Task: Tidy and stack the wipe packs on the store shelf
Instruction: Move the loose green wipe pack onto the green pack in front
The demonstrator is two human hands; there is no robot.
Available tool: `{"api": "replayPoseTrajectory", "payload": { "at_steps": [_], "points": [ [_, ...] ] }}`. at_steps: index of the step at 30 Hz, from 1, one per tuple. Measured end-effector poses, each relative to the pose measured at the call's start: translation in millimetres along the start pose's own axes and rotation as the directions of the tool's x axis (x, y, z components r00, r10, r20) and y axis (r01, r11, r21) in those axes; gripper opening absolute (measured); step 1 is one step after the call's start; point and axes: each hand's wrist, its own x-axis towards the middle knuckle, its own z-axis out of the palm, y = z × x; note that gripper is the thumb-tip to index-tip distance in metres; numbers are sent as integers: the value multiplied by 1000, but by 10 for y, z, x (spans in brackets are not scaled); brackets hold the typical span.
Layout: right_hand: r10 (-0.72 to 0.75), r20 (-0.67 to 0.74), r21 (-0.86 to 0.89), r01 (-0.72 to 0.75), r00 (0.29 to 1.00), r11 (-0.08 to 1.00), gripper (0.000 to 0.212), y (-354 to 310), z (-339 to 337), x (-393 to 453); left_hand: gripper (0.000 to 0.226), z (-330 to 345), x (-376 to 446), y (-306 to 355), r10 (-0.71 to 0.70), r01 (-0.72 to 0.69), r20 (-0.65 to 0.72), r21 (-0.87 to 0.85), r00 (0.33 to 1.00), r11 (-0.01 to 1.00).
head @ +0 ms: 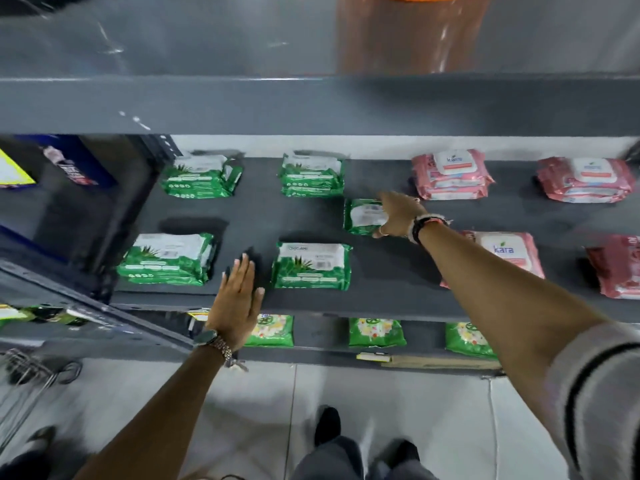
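Note:
Green wipe packs lie on the dark grey shelf: stacks at the back left and back middle, and front ones at the left and middle. A single green pack lies between the rows, and my right hand grips its right end. Flat and open, my left hand rests on the shelf's front edge between the two front green packs. Pink wipe packs sit to the right, at the back and at the front.
An upper shelf beam overhangs the packs. On the lower shelf stand green packets. A steel upright bounds the left side, with a wire basket on the floor. My shoes stand on pale tiles.

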Motion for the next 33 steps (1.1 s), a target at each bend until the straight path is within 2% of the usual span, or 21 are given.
{"api": "replayPoseTrajectory", "payload": {
  "at_steps": [3, 7, 13, 20, 29, 33],
  "points": [
    [29, -71, 45, -26, 997, 999, 81, -29, -19, -84, 64, 42, 30, -96, 30, -31, 13, 41, 999, 999],
    [25, -133, 95, -13, 991, 995, 87, -225, -52, -278, 61, 106, 18, -126, 35, -35, 4, 76, 999, 997],
    [-96, -26, 85, 98, 995, 991, 85, -736, -71, -596, 60, 104, 11, -127, 38, -37, -5, 72, 999, 997],
    [-218, 16, 2, 218, 976, 976, 83, -1081, 119, -796, 60, 97, 11, -119, 40, -40, -9, 60, 999, 997],
    [-225, -84, 23, 227, 971, 974, 83, -1143, 261, -796, 58, 101, 14, -106, 38, -36, -26, 52, 999, 998],
    [-244, -5, 42, 244, 970, 969, 86, -1190, 226, -784, 58, 108, 20, -108, 28, -27, -38, 32, 999, 999]
  ]
}}
